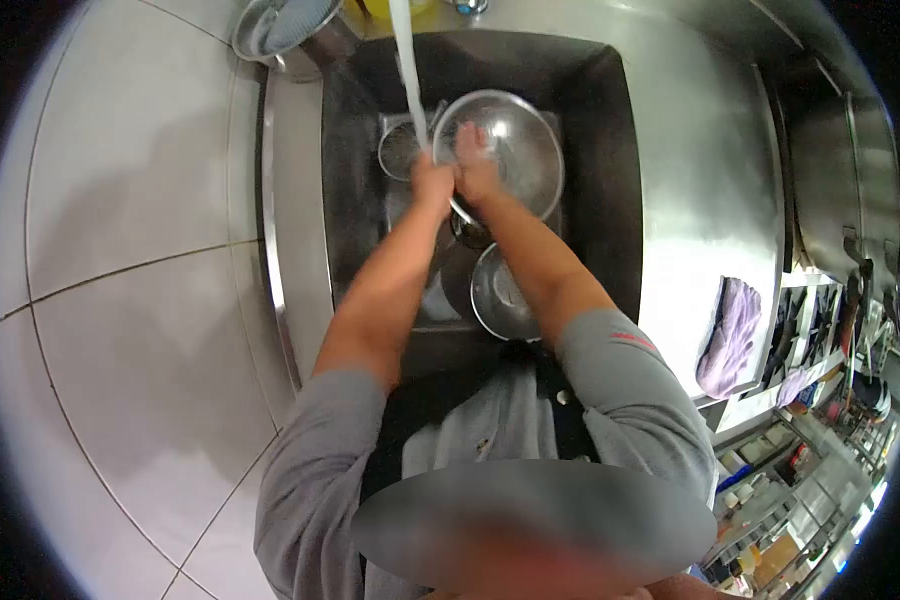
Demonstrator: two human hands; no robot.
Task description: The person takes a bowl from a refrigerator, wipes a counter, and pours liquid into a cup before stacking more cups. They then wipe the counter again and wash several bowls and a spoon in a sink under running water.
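A large, shiny metal bowl is in the dark sink, its inside facing up. My left hand is closed at the bowl's left rim, close to the lower end of a long white spout or stream; the exact contact is partly hidden. My right hand reaches inside the bowl with fingers stretched out, slightly blurred. A smaller metal bowl lies below my right forearm, near the sink's front. To the left of the big bowl is a round, rimmed item.
A metal pot with a pale item in it stands at the upper left. A steel counter runs along the right, with a purple-striped cloth on it. Several shelves with goods stand at the lower right.
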